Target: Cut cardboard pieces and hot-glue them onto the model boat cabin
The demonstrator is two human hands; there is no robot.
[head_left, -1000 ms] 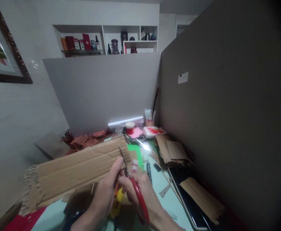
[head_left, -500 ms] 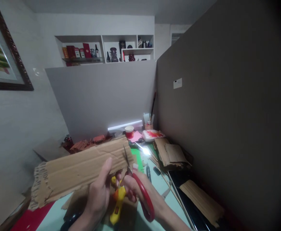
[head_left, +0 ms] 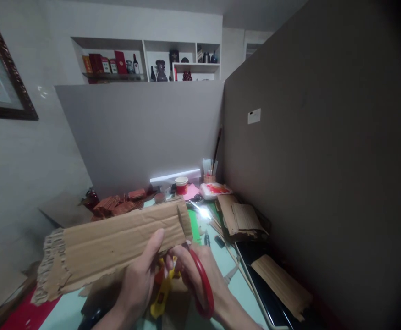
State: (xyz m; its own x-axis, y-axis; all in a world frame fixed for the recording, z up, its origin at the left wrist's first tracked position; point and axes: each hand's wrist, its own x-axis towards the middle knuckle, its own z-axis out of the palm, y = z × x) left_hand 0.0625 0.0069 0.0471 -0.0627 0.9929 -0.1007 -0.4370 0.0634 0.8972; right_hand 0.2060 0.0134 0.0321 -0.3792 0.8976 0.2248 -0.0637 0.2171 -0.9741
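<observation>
- Work with the right hand [head_left: 190, 269] closed on the scissors [head_left: 206, 284], fingers curled about the red handles; cannot tell their placement inside the loops. For even cutting, align wrist with blades and squeeze smoothly. Beware the yellow tool [head_left: 162, 293] directly below.
- Steady with the left hand [head_left: 138, 275]: thumb laid on the upper face, pinching the cardboard strip [head_left: 124, 240] against fingers mostly hidden beneath. Best to grip close to the cut, yet keep the thumb clear of the blades, largely hidden near the right end.
- Locate the strip above the surface [head_left: 243, 291], slanting from beyond the left edge toward the middle. Note the light brown face, lengthwise creases, ragged left end and dark line across the right end: slit or fold, impossible to tell.
- Along the right edge, find a loose cardboard piece [head_left: 279, 284] on a black panel [head_left: 264, 295]; farther up, stacked cardboard [head_left: 244, 215].
- Near the far edge, note a red cup [head_left: 181, 185]; toward the far left corner, reddish-brown pieces [head_left: 112, 206].
</observation>
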